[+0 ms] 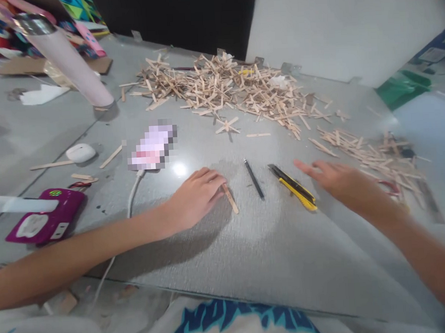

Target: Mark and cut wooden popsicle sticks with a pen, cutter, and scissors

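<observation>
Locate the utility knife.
In the head view, the yellow utility knife lies right of centre on the table, between the slim black tool and the right hand.

A glossy grey tabletop is stretching from the centre down to six o'clock, a seam crossing it toward ten. A black panel is standing at twelve o'clock, a pale wall rising beside it at one. At three, a bluish surface (too blurred to identify) is spreading. Light is glaring white toward nine.
</observation>
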Tool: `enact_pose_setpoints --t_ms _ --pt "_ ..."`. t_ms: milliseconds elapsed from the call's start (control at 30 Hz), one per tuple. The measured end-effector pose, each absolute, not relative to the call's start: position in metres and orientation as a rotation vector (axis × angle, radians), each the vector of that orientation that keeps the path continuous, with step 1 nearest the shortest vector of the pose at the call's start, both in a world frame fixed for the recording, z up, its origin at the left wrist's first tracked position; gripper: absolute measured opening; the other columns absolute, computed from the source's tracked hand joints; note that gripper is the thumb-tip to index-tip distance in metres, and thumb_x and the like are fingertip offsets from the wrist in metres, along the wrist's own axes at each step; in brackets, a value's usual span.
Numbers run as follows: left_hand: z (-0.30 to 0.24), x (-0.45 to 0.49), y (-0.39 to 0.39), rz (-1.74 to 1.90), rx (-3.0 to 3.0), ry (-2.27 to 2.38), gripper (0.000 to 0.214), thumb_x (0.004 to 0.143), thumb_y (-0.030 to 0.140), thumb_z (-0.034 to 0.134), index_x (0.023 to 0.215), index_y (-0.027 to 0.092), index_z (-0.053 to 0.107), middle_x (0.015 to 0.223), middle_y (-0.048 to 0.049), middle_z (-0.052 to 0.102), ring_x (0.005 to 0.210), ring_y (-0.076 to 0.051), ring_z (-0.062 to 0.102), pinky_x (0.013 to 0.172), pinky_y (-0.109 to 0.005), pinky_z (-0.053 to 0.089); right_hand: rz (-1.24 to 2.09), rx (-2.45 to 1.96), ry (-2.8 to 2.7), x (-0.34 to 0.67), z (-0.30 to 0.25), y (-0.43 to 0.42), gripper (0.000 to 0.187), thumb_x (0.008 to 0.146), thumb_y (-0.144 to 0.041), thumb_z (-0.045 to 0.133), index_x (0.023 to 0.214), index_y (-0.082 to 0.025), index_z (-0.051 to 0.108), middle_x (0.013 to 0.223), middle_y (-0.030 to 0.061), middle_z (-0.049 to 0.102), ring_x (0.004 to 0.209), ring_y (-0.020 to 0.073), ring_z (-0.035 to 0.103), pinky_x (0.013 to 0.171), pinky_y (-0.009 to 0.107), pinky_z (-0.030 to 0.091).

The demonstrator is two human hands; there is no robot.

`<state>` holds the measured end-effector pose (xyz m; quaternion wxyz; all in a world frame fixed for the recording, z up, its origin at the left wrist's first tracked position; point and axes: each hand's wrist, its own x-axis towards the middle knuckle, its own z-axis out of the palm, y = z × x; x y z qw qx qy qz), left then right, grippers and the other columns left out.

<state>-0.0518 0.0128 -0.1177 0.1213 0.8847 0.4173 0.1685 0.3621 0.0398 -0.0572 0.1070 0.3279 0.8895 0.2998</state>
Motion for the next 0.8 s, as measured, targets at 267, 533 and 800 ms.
enact_pose_setpoints --t_ms 267,533,800 --pt "-0.119 -0.049 0.002 0.438 2.589 1.004 0.035 0.113 0.011 0.047 0.129 0.022 0.076 0.14 -0.0109 0.07 0.13 -0.029 0.064 0.11 -0.048 0.055 0.948 0.344 2.886 0.384 -0.096 0.061 0.062 0.107 0.004 0.05 0.164 -0.021 0.051 0.08 -0.0038 0.069 0.059 0.0148 0.055 0.061 0.032 0.035" --pt "-0.138 -0.04 -0.011 0.422 2.751 1.003 0.052 0.103 0.004 0.049 0.151 0.02 0.061 0.156 -0.0173 0.058 0.146 -0.037 0.054 0.118 -0.058 0.052 0.882 0.589 2.773 0.379 -0.087 0.058 0.061 0.1 0.013 0.041 0.147 -0.017 0.065 0.094 0.0045 0.077 0.068 0.0166 0.065 0.06 0.031 0.034" --pt "-0.134 -0.032 -0.013 0.413 2.789 0.957 0.056 0.103 0.003 0.051 0.157 0.017 0.056 0.155 -0.0199 0.057 0.148 -0.039 0.053 0.122 -0.061 0.052 0.639 0.982 2.978 0.379 -0.083 0.047 0.029 0.107 -0.005 0.048 0.115 -0.021 0.071 0.089 0.005 0.074 0.064 0.0174 0.063 0.056 0.03 0.038"
